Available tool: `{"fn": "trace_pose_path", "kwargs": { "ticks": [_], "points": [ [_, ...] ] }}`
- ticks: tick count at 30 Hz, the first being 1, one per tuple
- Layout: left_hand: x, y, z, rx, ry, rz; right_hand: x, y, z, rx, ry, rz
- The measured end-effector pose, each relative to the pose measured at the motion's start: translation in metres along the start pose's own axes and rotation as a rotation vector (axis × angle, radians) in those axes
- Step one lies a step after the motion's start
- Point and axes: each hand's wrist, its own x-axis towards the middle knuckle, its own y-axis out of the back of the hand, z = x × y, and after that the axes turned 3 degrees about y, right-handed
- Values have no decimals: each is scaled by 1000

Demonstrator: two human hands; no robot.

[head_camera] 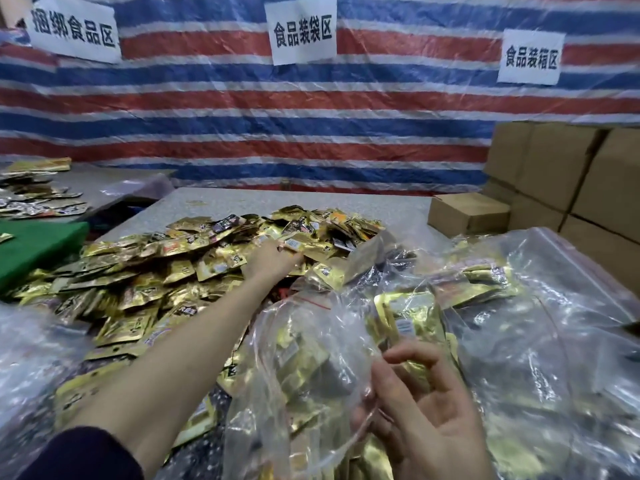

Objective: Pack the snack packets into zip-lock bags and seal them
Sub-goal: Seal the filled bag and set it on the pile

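Note:
A big heap of gold snack packets (194, 268) covers the grey table. My left hand (272, 259) reaches out over the heap and its fingers close on a gold packet (294, 244) near the top of the pile. Close to me, my right hand (415, 407) pinches the edge of a clear zip-lock bag (311, 358) with a red seal strip, holding its mouth open. Several gold packets lie inside that bag.
Filled clear bags (540, 306) lie piled at the right. Cardboard boxes (568, 174) are stacked at the far right, one small box (467, 213) on the table. A green board (38, 247) and more packets (38, 199) lie at the left. A striped tarp with paper signs hangs behind.

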Motion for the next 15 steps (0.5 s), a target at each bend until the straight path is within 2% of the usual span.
{"fn": "trace_pose_path", "kwargs": {
  "ticks": [3,6,12,15],
  "points": [
    [12,-8,12,-56,101,-24,1,1,1,-25,16,-10],
    [15,-6,19,-259,161,-78,1,3,-1,-60,42,-11],
    [-2,32,10,-354,116,-87,0,6,0,-55,79,-4],
    [-27,69,12,-395,100,-148,-1,7,0,-73,77,-37]
  ]
}}
